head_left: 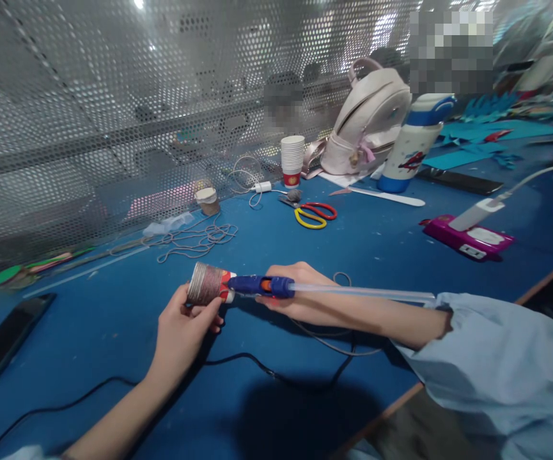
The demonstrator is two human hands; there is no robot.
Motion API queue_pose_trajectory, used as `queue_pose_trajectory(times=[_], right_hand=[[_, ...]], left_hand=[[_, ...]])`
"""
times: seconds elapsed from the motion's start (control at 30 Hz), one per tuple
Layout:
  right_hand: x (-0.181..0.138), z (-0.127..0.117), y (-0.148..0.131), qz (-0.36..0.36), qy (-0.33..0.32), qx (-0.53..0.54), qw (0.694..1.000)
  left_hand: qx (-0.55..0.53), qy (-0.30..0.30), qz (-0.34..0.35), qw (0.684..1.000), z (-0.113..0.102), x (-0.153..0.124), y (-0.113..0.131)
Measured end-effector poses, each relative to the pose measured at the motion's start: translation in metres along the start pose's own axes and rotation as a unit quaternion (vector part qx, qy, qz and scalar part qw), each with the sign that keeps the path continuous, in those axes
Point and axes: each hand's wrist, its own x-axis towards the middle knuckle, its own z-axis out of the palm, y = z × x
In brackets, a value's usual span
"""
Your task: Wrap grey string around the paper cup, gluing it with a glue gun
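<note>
Toward the near edge of the blue counter (89,332), a black cable (271,372) in loose curves. Just beyond, gripping a paper cup (205,283) firmly in the left hand (185,322), tilted onto its side, with a greyish winding and a red end toward the right. Opposite, clamping the right hand (305,305) on a blue glue gun (250,285), nozzle at the cup's red end; cannot tell whether touching. Out of its back, a clear glue stick (362,292), pointing toward a pale sleeve (497,364). By the left end, a dark phone (10,338), flat; toward the right, a magenta device (458,237) with a white plug (477,214). Farther off, scissors (301,208) with one red and one yellow handle, and a loose tangle of grey cord (194,239). Close to the far edge, a stack of paper cups (293,156), a pale backpack (365,121) and a tall bottle (408,153).
</note>
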Motion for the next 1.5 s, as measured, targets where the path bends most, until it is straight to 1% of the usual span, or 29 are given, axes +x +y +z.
queue_pose_trajectory(times=[0.1, 0.2, 0.27, 0.43, 0.5, 0.8, 0.9, 0.97, 1.1, 1.17, 1.23, 1.3, 1.37, 1.43, 1.5], right_hand=[[-0.001, -0.002, -0.002, 0.019, -0.004, 0.001, 1.0], [-0.002, -0.003, -0.004, -0.003, -0.023, -0.008, 1.0], [-0.003, -0.004, -0.005, -0.009, -0.023, -0.012, 1.0], [0.0, -0.005, -0.002, 0.049, 0.0, 0.002, 0.999], [0.001, -0.006, 0.0, 0.061, 0.007, 0.005, 0.998], [-0.005, -0.011, -0.011, 0.028, -0.03, 0.009, 0.999], [-0.006, -0.01, -0.01, 0.009, -0.032, 0.006, 0.999], [-0.005, -0.009, -0.008, 0.016, -0.024, 0.007, 1.0], [-0.001, -0.008, 0.0, 0.059, 0.015, 0.029, 0.998], [0.002, -0.008, 0.004, 0.068, 0.027, 0.051, 0.996], [0.004, -0.01, 0.006, 0.061, 0.026, 0.08, 0.995], [0.005, -0.013, 0.007, 0.052, 0.008, 0.106, 0.993], [0.006, -0.016, 0.007, 0.072, -0.012, 0.122, 0.99], [0.008, -0.019, 0.008, 0.129, -0.021, 0.154, 0.979], [0.011, -0.021, 0.01, 0.18, -0.014, 0.211, 0.961]], left_hand=[[0.003, 0.001, 0.004, 1.0, 0.0, 0.0, 0.001], [0.026, -0.004, 0.003, 1.0, 0.0, -0.001, 0.001], [0.029, -0.008, 0.006, 1.0, -0.001, -0.001, 0.001], [0.007, -0.015, 0.017, 1.0, -0.001, 0.001, -0.003], [0.003, -0.017, 0.016, 1.0, -0.001, 0.002, -0.004], [-0.01, -0.03, 0.023, 0.999, -0.003, 0.001, -0.006], [-0.011, -0.027, 0.023, 0.999, -0.003, 0.001, -0.005], [-0.018, -0.026, 0.025, 0.999, -0.003, 0.001, -0.005], [-0.035, -0.032, 0.029, 0.998, -0.003, 0.002, -0.007], [-0.038, -0.036, 0.03, 0.998, -0.003, 0.002, -0.009], [-0.044, -0.04, 0.029, 0.998, -0.004, 0.002, -0.01], [-0.054, -0.042, 0.027, 0.997, -0.005, 0.003, -0.011], [-0.063, -0.046, 0.023, 0.997, -0.005, 0.003, -0.011], [-0.07, -0.05, 0.021, 0.996, -0.004, 0.003, -0.011], [-0.079, -0.056, 0.017, 0.995, -0.004, 0.004, -0.01]])
